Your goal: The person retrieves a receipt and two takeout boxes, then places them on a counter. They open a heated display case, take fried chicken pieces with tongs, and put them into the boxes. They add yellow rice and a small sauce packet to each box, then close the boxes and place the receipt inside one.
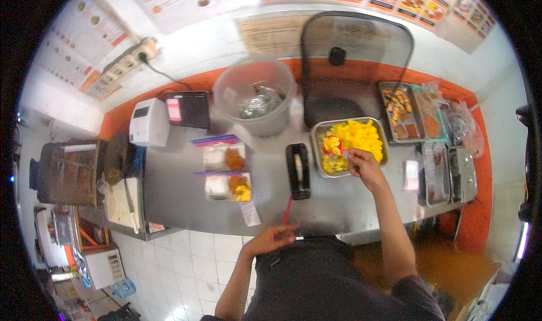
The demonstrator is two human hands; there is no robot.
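In my right hand (pixel 364 167) is the handle of a red spoon (pixel 326 149) heaped with yellow food like scrambled egg. It is held over a metal tray (pixel 314 162) of the same yellow food (pixel 361 136). My left hand (pixel 271 239) hovers at the table's near edge, fingers stretched out, holding nothing I can see. Close to its fingertips is a thin red strip (pixel 288 209) beside a long black case (pixel 298 171). Further left lie two opened boxes with white and brown food; the nearer box (pixel 219 186) also has some yellow food (pixel 243 193).
A clear bucket (pixel 254 95) with plastic bags stands at the back, beside a black mesh cover (pixel 355 55). Trays of pieces (pixel 398 109) and metal containers (pixel 464 174) line the right side. A white printer (pixel 149 122) and a knife on a cutting board (pixel 121 205) are left.
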